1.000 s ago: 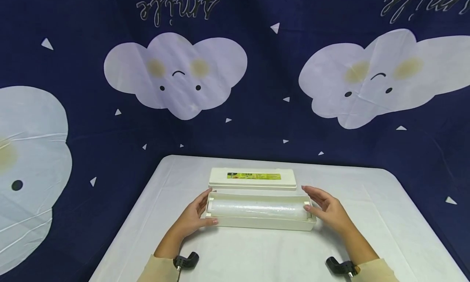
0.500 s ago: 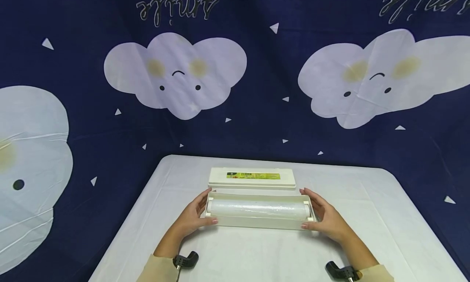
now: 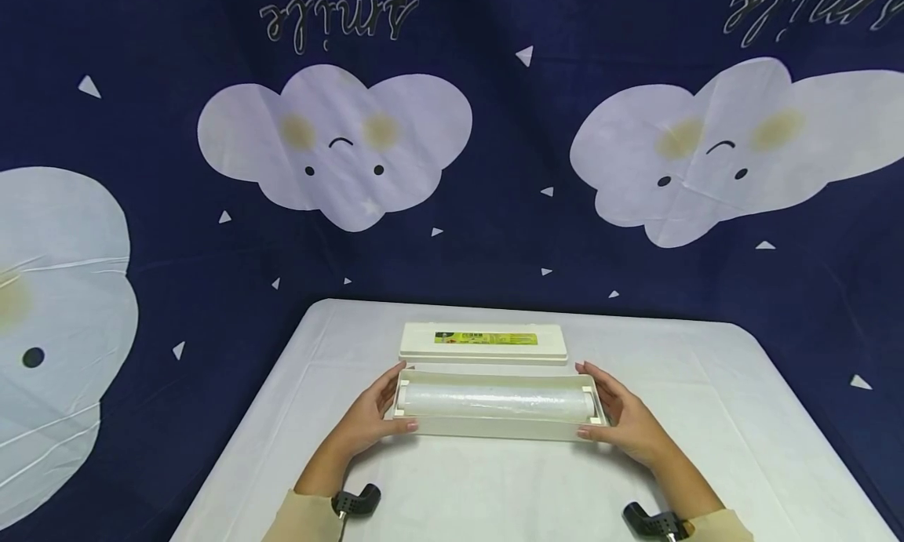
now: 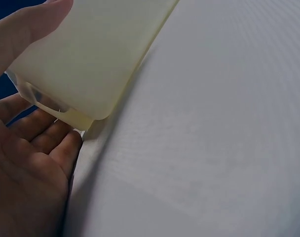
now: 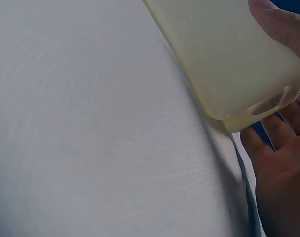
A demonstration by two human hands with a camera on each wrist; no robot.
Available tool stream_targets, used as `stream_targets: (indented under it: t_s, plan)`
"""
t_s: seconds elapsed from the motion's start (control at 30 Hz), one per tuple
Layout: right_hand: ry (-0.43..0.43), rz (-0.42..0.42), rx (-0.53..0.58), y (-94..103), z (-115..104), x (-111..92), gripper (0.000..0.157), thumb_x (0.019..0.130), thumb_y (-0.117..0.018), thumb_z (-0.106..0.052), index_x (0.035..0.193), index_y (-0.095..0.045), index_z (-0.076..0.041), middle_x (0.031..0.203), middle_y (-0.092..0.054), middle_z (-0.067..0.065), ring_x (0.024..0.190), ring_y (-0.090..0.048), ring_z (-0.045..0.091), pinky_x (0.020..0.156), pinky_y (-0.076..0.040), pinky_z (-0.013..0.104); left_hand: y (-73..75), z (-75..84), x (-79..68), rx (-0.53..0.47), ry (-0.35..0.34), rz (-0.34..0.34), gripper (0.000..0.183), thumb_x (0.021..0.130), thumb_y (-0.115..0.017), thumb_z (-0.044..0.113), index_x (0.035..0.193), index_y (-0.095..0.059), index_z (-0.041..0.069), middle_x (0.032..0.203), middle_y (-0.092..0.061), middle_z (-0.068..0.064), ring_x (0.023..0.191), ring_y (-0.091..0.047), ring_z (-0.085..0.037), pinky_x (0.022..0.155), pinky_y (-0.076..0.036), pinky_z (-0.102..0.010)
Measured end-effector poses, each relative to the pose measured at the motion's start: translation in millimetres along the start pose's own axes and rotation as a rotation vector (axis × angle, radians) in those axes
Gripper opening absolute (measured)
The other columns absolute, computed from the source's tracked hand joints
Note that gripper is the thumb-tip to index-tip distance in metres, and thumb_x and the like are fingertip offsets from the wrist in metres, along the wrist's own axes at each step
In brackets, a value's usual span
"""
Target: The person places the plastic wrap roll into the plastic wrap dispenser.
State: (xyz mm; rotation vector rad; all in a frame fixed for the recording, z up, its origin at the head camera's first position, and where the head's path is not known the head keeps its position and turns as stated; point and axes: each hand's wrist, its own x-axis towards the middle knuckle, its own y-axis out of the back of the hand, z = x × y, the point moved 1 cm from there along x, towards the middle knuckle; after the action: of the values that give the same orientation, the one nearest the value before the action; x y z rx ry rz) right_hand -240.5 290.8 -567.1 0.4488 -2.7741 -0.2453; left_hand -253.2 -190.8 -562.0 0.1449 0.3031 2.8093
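A long, cream plastic cling film box (image 3: 497, 428) lies lidless on the table, with a clear roll of cling film (image 3: 497, 401) inside. My left hand (image 3: 362, 423) holds its left end, thumb on the front wall and fingers round the far side. At the opposite end my right hand (image 3: 634, 426) grips in the same way, its thumb low on the front wall. Both wrist views show the box's smooth wall (image 4: 86, 59) and a slot in each end, with the fingers behind that end.
Behind the box lies its cream lid (image 3: 483, 352), with a green and yellow label. A white cloth covers the table (image 3: 494, 495). A dark blue curtain (image 3: 508, 244) with printed clouds hangs beyond the far edge. Black wrist devices (image 3: 358, 500) sit by the sleeves.
My right thumb has come down from the roll's right end onto the box's front wall, and the right hand closed in on that end. The left hand and lid stay put.
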Motion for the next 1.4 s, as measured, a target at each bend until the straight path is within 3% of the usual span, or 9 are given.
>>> stream_targets:
  t_s: [0.3,0.53,0.63,0.73,0.83,0.9,1.13,1.4]
  plan:
    - [-0.015,0.007,-0.008,0.7,1,-1,0.110,0.072,-0.094,0.007,0.163,-0.034,-0.003,0.166,-0.034,0.019,0.153,-0.031,0.014,0.119,-0.026,0.018,7.0,3.8,-0.5,0.009,-0.026,-0.067,0.115,0.077,-0.095,0.006,0.167,-0.024,0.007,0.169,-0.030,-0.016,0.155,-0.025,-0.031,0.120,-0.025,-0.023]
    - [-0.017,0.018,-0.004,-2.4,0,-2,0.109,0.073,-0.093,0.008,0.163,-0.031,0.002,0.166,-0.035,0.019,0.152,-0.034,0.021,0.118,-0.029,0.018,31.8,11.3,1.1,-0.071,-0.160,-0.128,0.102,0.085,-0.085,-0.006,0.165,-0.021,-0.003,0.168,-0.029,-0.022,0.154,-0.025,-0.039,0.121,-0.028,-0.029]
    - [-0.021,0.022,-0.008,-2.1,1,-3,0.110,0.073,-0.093,0.007,0.163,-0.030,0.003,0.166,-0.035,0.019,0.152,-0.033,0.022,0.118,-0.029,0.019,46.9,12.4,7.8,-0.061,-0.230,-0.107,0.083,0.097,-0.073,-0.001,0.164,-0.023,-0.005,0.166,-0.031,-0.024,0.153,-0.026,-0.043,0.120,-0.031,-0.029]
    - [-0.018,0.022,-0.014,-0.7,1,-2,0.110,0.073,-0.094,0.007,0.163,-0.031,0.001,0.166,-0.035,0.018,0.153,-0.031,0.024,0.118,-0.028,0.019,58.5,14.9,19.1,-0.029,-0.256,-0.037,0.067,0.106,-0.062,0.003,0.162,-0.027,-0.007,0.164,-0.035,-0.025,0.151,-0.029,-0.045,0.118,-0.034,-0.026]
    - [-0.011,0.018,-0.008,-0.4,1,-2,0.110,0.073,-0.094,0.007,0.163,-0.031,0.002,0.166,-0.035,0.018,0.153,-0.031,0.022,0.118,-0.028,0.019,65.3,19.0,33.3,-0.006,-0.217,0.025,0.065,0.106,-0.062,0.004,0.161,-0.029,-0.008,0.163,-0.037,-0.025,0.151,-0.032,-0.042,0.119,-0.034,-0.026]
    - [-0.004,0.013,-0.003,-0.7,1,-2,0.110,0.072,-0.093,0.008,0.162,-0.030,0.004,0.166,-0.035,0.019,0.153,-0.032,0.023,0.118,-0.028,0.020,68.5,19.8,44.9,0.010,-0.183,0.030,0.070,0.104,-0.066,0.002,0.161,-0.028,-0.008,0.163,-0.037,-0.025,0.152,-0.031,-0.040,0.122,-0.031,-0.031]
    - [-0.016,0.009,-0.014,0.8,0,1,0.110,0.073,-0.094,0.005,0.163,-0.031,0.000,0.166,-0.036,0.017,0.154,-0.028,0.033,0.118,-0.029,0.019,67.1,18.3,87.2,0.180,-0.075,-0.010,0.093,0.091,-0.083,0.004,0.163,-0.026,-0.006,0.166,-0.031,-0.024,0.154,-0.025,-0.040,0.126,-0.021,-0.048]
    - [-0.046,0.019,-0.029,2.5,-1,-1,0.111,0.073,-0.096,0.001,0.164,-0.032,-0.001,0.166,-0.037,0.015,0.153,-0.028,0.033,0.117,-0.029,0.018,49.6,15.5,117.3,0.275,0.035,-0.075,0.118,0.073,-0.097,0.005,0.166,-0.025,0.000,0.170,-0.025,-0.020,0.156,-0.021,-0.038,0.127,-0.019,-0.046]
